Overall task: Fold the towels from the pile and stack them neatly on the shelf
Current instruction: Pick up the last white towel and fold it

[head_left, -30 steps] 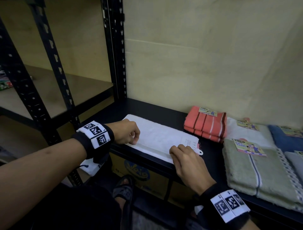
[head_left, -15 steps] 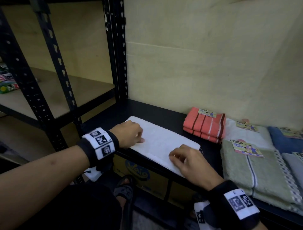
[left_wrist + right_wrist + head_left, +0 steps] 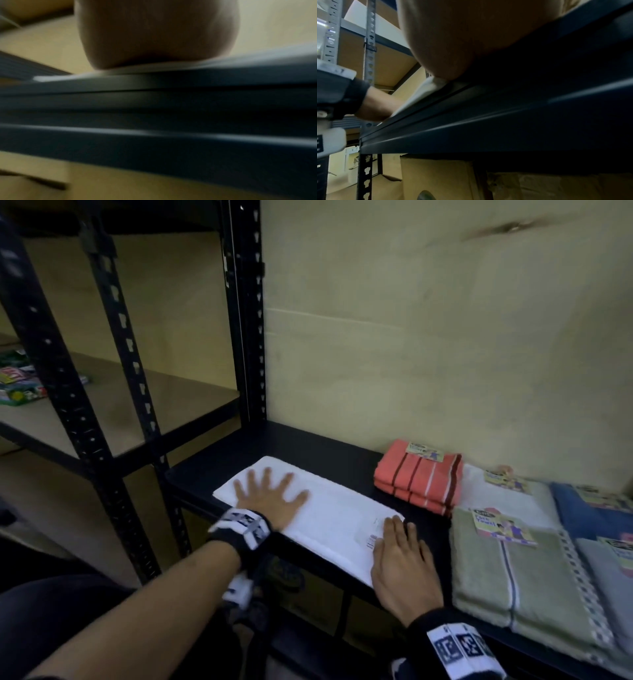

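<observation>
The white towel (image 3: 318, 511) lies flat on the black shelf (image 3: 308, 446), folded into a long strip near the front edge. Its long axis runs along the shelf from near the upright post (image 3: 246, 313) at the left toward the coral towel (image 3: 418, 475) at the right, angled slightly toward the front edge at the right end, where a printed tag shows.

The left hand (image 3: 270, 496) is spread wide, palm down on the left end; the right hand (image 3: 400, 566) lies flat with fingers together on the right end beside the tag. Neither grip pinches anything. This looks like the smoothing step between folds. Next, I'd judge, one end must be lifted and brought over the other, edges matched.

Further right lie the green towel (image 3: 513, 583) and a blue towel (image 3: 589, 515), already folded.
</observation>
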